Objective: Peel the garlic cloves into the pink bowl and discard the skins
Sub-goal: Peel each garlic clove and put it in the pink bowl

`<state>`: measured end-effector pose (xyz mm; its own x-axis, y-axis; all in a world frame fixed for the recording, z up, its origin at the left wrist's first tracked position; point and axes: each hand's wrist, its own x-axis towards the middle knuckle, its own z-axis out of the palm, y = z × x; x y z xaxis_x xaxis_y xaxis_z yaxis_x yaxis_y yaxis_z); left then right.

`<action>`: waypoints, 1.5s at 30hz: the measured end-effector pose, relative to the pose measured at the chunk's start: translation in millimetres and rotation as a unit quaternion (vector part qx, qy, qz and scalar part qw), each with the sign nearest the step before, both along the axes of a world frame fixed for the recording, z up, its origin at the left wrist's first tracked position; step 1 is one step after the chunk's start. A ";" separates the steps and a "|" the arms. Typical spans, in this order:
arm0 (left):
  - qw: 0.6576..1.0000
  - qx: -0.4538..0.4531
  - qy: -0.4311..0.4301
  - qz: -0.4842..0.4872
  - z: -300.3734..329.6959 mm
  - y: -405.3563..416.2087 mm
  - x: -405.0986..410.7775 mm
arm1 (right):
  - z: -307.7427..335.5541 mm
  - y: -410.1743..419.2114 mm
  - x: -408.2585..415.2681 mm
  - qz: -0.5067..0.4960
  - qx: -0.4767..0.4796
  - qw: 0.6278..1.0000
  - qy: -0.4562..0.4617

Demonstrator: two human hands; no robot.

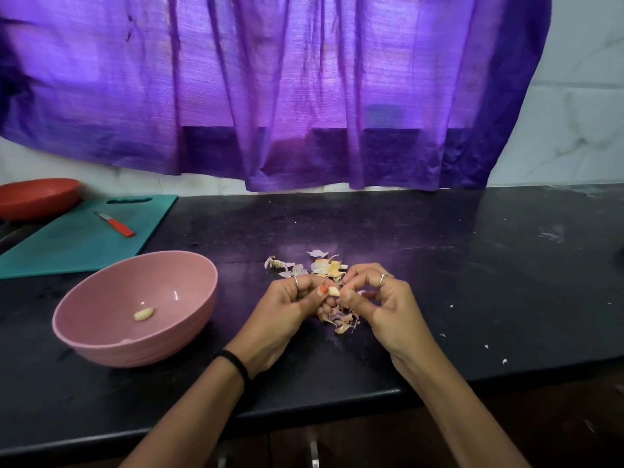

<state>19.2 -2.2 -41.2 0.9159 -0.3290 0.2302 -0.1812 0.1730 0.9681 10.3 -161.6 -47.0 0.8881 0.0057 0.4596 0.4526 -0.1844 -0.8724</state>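
A pink bowl [101,336] stands on the black counter at the left, with one peeled garlic clove [144,314] lying inside. To its right my left hand [290,305] pinches a pale garlic clove [333,292] between thumb and fingers. My right hand [378,295] meets it from the right, its fingertips curled at the clove; what they grip is hidden. Loose garlic skins [341,320] lie under both hands, and a second heap of skins and garlic pieces [314,266] sits just beyond them.
A teal cutting board [67,244] with a small red-handled knife [116,225] lies at the back left, beside a red bowl [37,197]. A purple curtain [304,96] hangs behind the counter. Small white flecks dot the counter [472,265] at the right.
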 end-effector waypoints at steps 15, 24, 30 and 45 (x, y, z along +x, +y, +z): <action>0.997 -0.069 -0.026 -0.017 3.9 1.6 -3.6 | 4.6 0.5 -5.6 0.050 0.132 0.988 0.060; 0.998 -0.061 -0.019 -0.010 5.7 -0.6 -6.2 | 6.4 1.5 -8.3 0.005 0.065 0.997 0.051; 1.000 -0.007 -0.010 0.025 0.7 -3.1 -2.2 | 8.6 7.3 -13.3 -0.128 -0.148 0.976 -0.093; 0.996 0.030 -0.078 0.031 1.3 -8.5 -4.3 | 4.7 8.2 -7.8 -0.154 -0.122 0.980 -0.034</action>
<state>14.9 -10.7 -39.9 0.8891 -0.2911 0.3532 -0.3389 0.1000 0.9355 2.5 -153.4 -42.4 0.8324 -0.1411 0.5359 0.3975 -0.5218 -0.7548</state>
